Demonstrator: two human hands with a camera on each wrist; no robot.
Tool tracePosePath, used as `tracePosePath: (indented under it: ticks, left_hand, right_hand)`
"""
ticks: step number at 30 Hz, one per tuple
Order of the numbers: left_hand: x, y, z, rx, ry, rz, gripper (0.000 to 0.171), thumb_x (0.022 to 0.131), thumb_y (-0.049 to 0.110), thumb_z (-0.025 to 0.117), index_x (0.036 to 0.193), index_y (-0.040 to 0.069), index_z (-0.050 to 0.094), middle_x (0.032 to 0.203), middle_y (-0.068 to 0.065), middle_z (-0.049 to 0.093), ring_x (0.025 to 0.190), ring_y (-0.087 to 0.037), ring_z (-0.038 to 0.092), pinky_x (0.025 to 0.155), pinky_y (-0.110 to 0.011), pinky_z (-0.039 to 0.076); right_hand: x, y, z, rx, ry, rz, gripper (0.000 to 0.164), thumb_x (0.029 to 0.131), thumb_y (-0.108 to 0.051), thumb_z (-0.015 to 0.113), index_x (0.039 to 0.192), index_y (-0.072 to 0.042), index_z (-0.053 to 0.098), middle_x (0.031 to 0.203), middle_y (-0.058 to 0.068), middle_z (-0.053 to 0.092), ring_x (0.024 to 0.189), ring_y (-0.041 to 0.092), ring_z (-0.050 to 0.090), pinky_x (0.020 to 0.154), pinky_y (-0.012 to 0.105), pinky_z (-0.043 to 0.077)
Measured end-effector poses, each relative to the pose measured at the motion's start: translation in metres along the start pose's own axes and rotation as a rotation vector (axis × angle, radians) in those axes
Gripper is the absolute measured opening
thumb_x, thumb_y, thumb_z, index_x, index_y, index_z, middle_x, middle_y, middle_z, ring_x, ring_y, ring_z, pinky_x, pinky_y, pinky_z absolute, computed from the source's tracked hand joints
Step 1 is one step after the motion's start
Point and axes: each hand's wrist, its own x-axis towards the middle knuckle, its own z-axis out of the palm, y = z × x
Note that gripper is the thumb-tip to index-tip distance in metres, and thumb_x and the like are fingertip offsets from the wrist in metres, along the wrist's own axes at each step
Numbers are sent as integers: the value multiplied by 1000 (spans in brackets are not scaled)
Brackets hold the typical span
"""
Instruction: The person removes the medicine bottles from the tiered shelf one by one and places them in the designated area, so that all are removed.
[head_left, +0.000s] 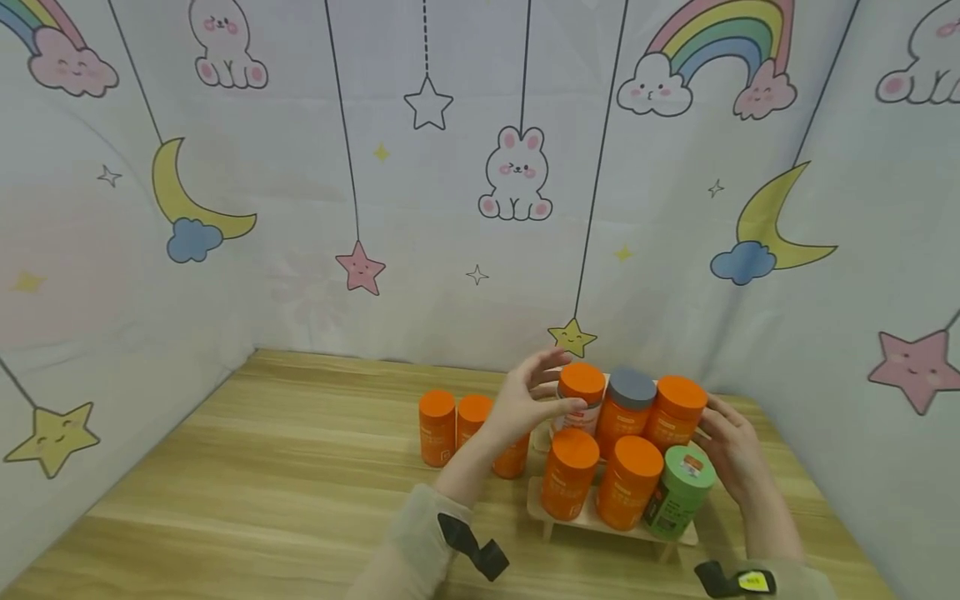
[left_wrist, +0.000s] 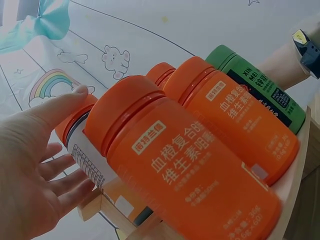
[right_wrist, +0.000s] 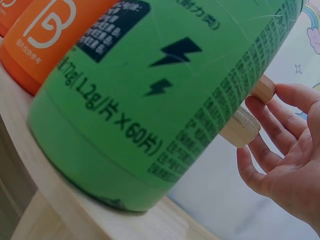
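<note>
My left hand [head_left: 528,400] is around a white-labelled jar [left_wrist: 90,150] with an orange cap, at the back left of a two-tier wooden rack [head_left: 536,500]. The thumb crosses the jar's front and the fingers reach behind it. With my right hand [right_wrist: 287,142] I hold the rack's right end, fingers at its wooden ends [right_wrist: 240,127]. Beside the white-labelled jar stand a grey-capped jar [head_left: 630,404] and an orange jar [head_left: 678,408]. The front tier bears an orange jar [head_left: 570,475], another orange jar [head_left: 630,483] and a green jar [head_left: 678,492]. All stand upright.
Left of the rack, an orange jar [head_left: 437,429], a second orange jar [head_left: 472,412] and a third orange jar [head_left: 512,458], partly hidden by my left arm, stand on the wood-grain table [head_left: 262,500]. A printed cloth [head_left: 450,208] hangs around the table's back and sides.
</note>
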Motion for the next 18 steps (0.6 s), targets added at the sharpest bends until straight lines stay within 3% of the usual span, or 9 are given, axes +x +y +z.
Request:
tracePosePath:
  ticks: [5,11,18]
  left_hand:
    - [2,-3,2,31,-29,-16,70,86,14,75,147,10,43,143,-11,52,125,-30,57,105,-38,48]
    - [3,-6,3,58,-52,-10,69,84,13,77,145,13,46,133,-10,61,113,-20,62,94,-29,52]
    - [0,-7,5,96,-58,-28,64,84,12,76,142,10,48,128,-11,63,108,-17,62,93,-30,53]
  right_hand:
    - [0,0,1,-5,1,0,36,105,-11,40,113,-33,67,112,-19,65,100,-2,62,82,18,52]
    - [1,-1,1,-10,11,13,36,105,-10,40,113,-34,67,112,-19,66,101,-2,62,82,18,52]
    - [0,-1,1,-14,3,18,37,105,-11,40,113,-34,67,112,-19,66,102,-2,62,82,17,51]
